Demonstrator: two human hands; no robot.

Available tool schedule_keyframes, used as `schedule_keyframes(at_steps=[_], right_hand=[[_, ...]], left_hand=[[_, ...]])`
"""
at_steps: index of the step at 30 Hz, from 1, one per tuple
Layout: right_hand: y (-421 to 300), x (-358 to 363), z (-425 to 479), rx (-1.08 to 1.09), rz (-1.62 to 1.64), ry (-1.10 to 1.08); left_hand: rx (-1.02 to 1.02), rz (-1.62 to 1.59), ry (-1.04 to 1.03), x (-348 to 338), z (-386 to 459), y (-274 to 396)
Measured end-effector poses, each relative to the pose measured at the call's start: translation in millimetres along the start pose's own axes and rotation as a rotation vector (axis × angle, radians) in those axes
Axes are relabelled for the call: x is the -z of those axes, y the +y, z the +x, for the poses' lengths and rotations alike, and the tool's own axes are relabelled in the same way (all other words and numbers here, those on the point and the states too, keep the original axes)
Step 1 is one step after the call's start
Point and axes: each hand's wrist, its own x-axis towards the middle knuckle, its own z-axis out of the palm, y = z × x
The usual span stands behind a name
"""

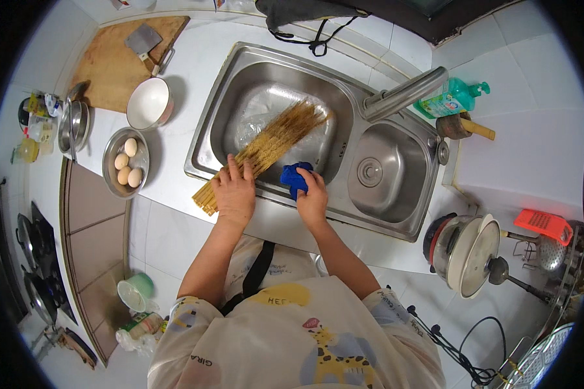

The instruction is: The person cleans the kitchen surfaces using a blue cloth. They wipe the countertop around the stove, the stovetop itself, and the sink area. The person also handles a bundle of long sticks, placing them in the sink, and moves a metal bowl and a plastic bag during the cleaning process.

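Observation:
A straw-coloured whisk broom [277, 138], or a similar bundle of stalks, lies diagonally over the front rim of the large steel sink basin [224, 104]. Its brown bristly end spreads inside the basin, while the thick stalk ends point towards me on the counter. My left hand [234, 193] grips the stalk end from above, fingers across it. Bunched in my right hand [313, 197] is a blue cloth [294, 178], held at the basin's front edge just right of the broom. Beneath the bristles, a clear plastic film or water [250, 127] glistens; which one I cannot tell.
Left on the counter stand a steel bowl [108, 167] of several eggs, a white bowl [148, 103] and a cutting board [109, 63] with a cleaver [144, 40]. A faucet [406, 95], smaller basin [387, 170] and green soap bottle [450, 98] are right. Lidded pots [474, 257] stand lower right.

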Motion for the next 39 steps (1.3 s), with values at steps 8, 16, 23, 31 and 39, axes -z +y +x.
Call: schedule_keyframes(at_steps=[8, 16, 23, 31, 39], right_hand=[[28, 20, 84, -0.148, 0.270, 0.468], [31, 51, 163, -0.074, -0.668, 0.429], [10, 8, 218, 0.004, -0.666, 0.185], [10, 16, 210, -0.003, -0.476, 0.575], [-1, -7, 258, -0.178, -0.465, 0.525]], left_hand=[[-0.064, -0.146, -0.048, 16, -4, -66], [-0.005, -0.309, 0.090, 10, -29, -96], [0.063, -0.477, 0.149, 4, -25, -97], [0.122, -0.554, 0.104, 8, -28, -103], [0.158, -0.623, 0.126, 2, -28, -101]])
